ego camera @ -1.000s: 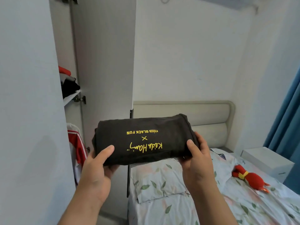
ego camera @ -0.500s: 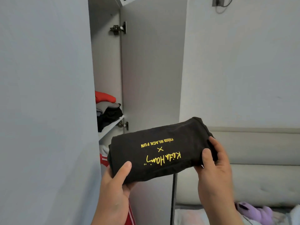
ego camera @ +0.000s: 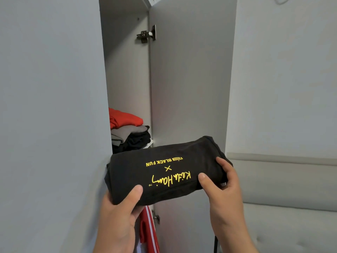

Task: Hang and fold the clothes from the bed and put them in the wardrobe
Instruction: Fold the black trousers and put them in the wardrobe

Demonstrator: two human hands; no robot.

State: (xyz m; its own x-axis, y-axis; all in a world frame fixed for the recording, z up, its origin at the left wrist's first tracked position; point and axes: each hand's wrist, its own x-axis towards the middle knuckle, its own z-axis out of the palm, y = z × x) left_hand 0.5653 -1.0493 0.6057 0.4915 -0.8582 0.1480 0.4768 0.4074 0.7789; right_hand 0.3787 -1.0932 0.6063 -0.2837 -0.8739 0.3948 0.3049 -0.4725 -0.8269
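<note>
The wardrobe stands open, and on its shelf sits a pile of folded clothes: a red one on top, then a grey one, then dark ones at the bottom. Just in front of the shelf, up in the air, is a folded black shirt with yellow writing. The left hand grips its left end and the right hand grips its right end. Lower down inside hangs a red and white top.
</note>
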